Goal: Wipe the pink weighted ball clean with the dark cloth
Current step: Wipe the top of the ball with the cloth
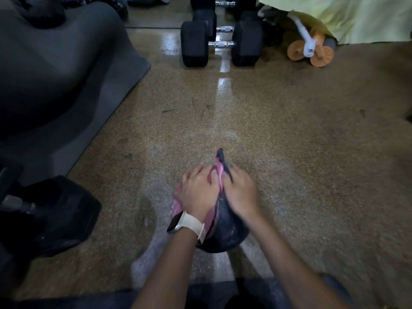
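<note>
The ball (225,228) sits on the floor (312,152), close to the person, under both hands. The left hand (198,192) lies flat on its pink side, fingers spread, holding nothing, with a watch (185,224) on the wrist. The right hand (240,192) presses the cloth (223,161) on top, fingers curled over it. One cloth corner sticks up past the fingertips. Far left is a gray mat (55,63). Straight ahead, well apart, stand black dumbbells (220,43). Right of them is an orange wheel (321,55). Nothing is in the way.
</note>
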The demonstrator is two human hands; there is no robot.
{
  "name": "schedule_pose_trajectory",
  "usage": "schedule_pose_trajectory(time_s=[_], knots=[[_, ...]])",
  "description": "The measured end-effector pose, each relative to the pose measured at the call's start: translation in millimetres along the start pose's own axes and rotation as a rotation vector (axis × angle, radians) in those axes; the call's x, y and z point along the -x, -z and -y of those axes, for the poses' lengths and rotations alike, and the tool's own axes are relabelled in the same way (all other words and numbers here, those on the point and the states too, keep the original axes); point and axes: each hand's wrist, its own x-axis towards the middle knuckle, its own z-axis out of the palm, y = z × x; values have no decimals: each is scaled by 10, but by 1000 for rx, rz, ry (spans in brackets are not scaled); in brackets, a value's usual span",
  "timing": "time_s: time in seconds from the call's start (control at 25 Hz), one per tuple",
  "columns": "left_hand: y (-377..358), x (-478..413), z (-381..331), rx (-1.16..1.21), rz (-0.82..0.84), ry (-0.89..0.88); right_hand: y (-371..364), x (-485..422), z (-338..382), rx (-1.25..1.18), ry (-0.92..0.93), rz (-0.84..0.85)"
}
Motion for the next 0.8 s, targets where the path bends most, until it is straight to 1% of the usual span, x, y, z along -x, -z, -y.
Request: schedule_pose_trajectory(time_s=[0.04, 0.08, 0.16, 0.2, 0.28, 0.32, 0.36, 0.44, 0.48, 0.52, 0.56, 0.6, 0.68, 0.72, 0.76, 0.8], knots=[[-3, -59, 48, 30, 15, -5, -49, 363, 42, 8, 93, -35], [6, -98, 88, 53, 25, -9, -70, 656, 13, 22, 145, -57], [-1, -132, 131, 74, 11, -23, -46, 576, -83, -2, 186, -15], [-12, -136, 134, 65, -2, -39, -26, 303, -99, -23, 136, 27], [-81, -83, 135, 53, -48, -59, 86, -260, -42, -36, -67, 127], [-86, -68, 119, 59, -58, -50, 69, -350, -24, -24, -75, 101], [-72, -90, 109, 77, -55, -34, 7, -265, -9, 23, -47, 50], [-28, -215, 142, 106, -14, 19, -101, 342, 100, 49, 104, -43], [22, -254, 145, 115, 1, 38, -125, 674, 95, 49, 152, -61], [48, -281, 156, 133, 5, 52, -115, 805, 47, 46, 188, -64], [72, -268, 142, 145, -3, 68, -105, 745, -6, 32, 208, -67], [66, -225, 147, 135, -22, 71, -85, 556, -40, 10, 181, -50], [37, -24, 165, 107, -79, 30, 6, -1, -67, -104, 0, 29], [24, 77, 179, 109, -75, -3, 61, -234, -89, -143, -60, 56], [-1, 125, 208, 90, -40, -56, 77, -323, -74, -144, -78, 49], [-6, 120, 238, 56, 5, -115, 47, -248, -78, -93, -64, 17]])
